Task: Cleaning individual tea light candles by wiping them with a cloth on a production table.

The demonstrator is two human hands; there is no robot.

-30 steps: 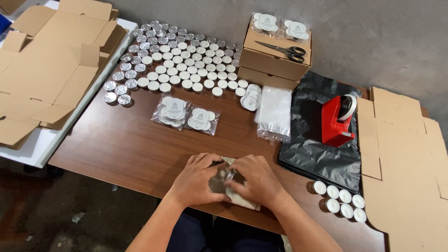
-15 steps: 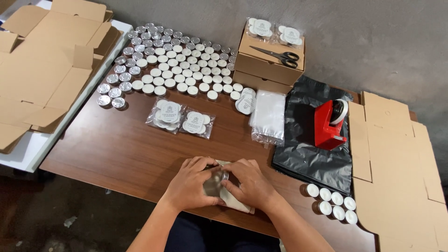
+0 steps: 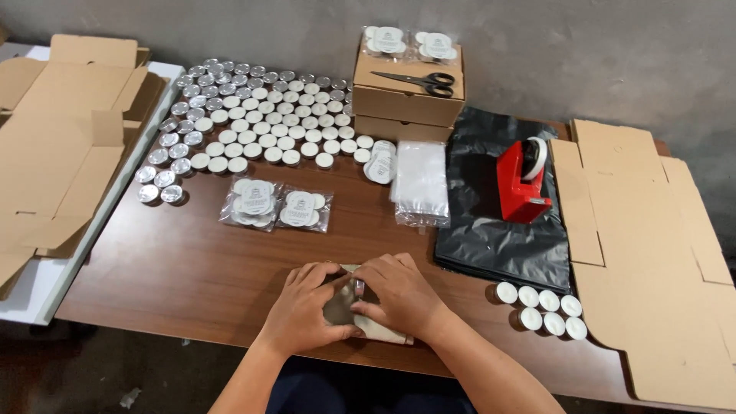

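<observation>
A small clear packet (image 3: 349, 303), holding what seem to be round candles, is pressed against the wooden table (image 3: 192, 268) near its front edge, at about 6 o'clock in the view. It is mostly covered by both hands, so its contents cannot be told exactly. The left hand (image 3: 307, 307) is curled over the packet's left side, with the fingers bent and closed on it. The right hand (image 3: 399, 295) is laid over the right side, its fingers likewise closed on the packet, and the fingertips of both hands are met above it.

At 11 o'clock from the hands, two filled clear bags (image 3: 276, 205) of tealights are laid side by side. Further out in the same direction, a wide field of loose tealights (image 3: 253, 123) in metal cups is spread in rows. At 12 o'clock, a stack of empty clear bags (image 3: 420, 182) is seen, and beyond it two closed cardboard boxes (image 3: 406, 100) are stacked, with black scissors (image 3: 418, 79) and two more filled bags on top. At 2 o'clock, a red tape dispenser (image 3: 523, 180) is set on a black plastic sheet (image 3: 498, 238). At 3 o'clock, a small cluster of white tealights (image 3: 540, 305) is grouped just beside the sheet's lower edge. Flattened cardboard blanks (image 3: 644, 253) are stacked at the far right, and more flat cardboard (image 3: 54, 153) is piled at the far left.
</observation>
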